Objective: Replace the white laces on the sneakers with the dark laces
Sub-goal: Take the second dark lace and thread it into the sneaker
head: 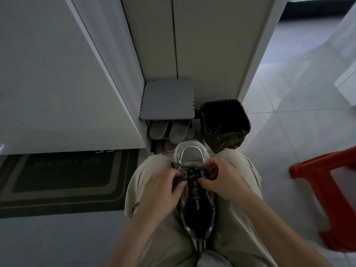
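At far left, a dark doormat (pixel 63 180) with pale borders is laid on the floor beside a white cabinet. The left hand (pixel 161 191) is held over the left side of the sneaker (pixel 192 155), its fingers curled and the dark lace (pixel 189 167) pinched between thumb and fingertips at the left eyelet row. The sneaker, grey and silver, is rested on the lap between the beige trouser legs (pixel 150 166), toe pointed away from the wearer of the camera. The dark speckled lace is threaded across the lowest eyelets nearest the toe; the upper eyelets are seen unlaced. Beyond the toe, a grey shoe rack (pixel 167 99) is stood against the wall, with grey slippers (pixel 167 130) stored under its top shelf. The right hand (pixel 221 178) is placed at the right eyelet row, fingers curled, the lace end gripped there. Further right, a bin (pixel 225 124) lined with a dark bag is set just beside the rack. At far right, a red plastic stool (pixel 327 189) is partly shown.
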The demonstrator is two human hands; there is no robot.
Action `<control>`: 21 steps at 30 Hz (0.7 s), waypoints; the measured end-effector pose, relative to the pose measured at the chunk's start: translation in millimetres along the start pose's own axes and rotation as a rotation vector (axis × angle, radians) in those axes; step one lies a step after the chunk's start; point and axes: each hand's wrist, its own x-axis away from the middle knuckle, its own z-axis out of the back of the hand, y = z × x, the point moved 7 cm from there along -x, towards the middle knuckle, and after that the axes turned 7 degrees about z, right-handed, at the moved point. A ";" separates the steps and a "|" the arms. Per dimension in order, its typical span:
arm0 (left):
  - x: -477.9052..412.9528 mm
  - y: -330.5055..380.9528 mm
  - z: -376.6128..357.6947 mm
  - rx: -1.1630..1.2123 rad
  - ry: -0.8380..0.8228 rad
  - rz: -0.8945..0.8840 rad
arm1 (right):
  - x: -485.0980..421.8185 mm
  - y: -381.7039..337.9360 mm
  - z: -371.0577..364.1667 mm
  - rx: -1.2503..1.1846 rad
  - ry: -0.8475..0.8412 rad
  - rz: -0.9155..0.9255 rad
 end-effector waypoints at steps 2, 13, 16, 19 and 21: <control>-3.1 2.7 -2.0 -0.048 0.042 0.010 | -0.2 -1.3 -0.4 -0.036 -0.004 0.010; 21.1 -42.4 6.1 0.073 0.049 0.065 | -2.4 -4.3 -3.2 -0.084 -0.019 0.059; 23.6 -48.3 4.3 0.066 -0.003 0.055 | -1.2 -5.1 -3.2 -0.084 -0.013 0.067; 20.5 -44.7 2.6 0.020 -0.079 0.024 | -0.6 -7.3 -3.6 -0.077 -0.009 0.067; 15.1 -38.2 6.4 -0.002 -0.094 0.000 | -0.3 -9.2 -2.7 -0.062 -0.010 0.067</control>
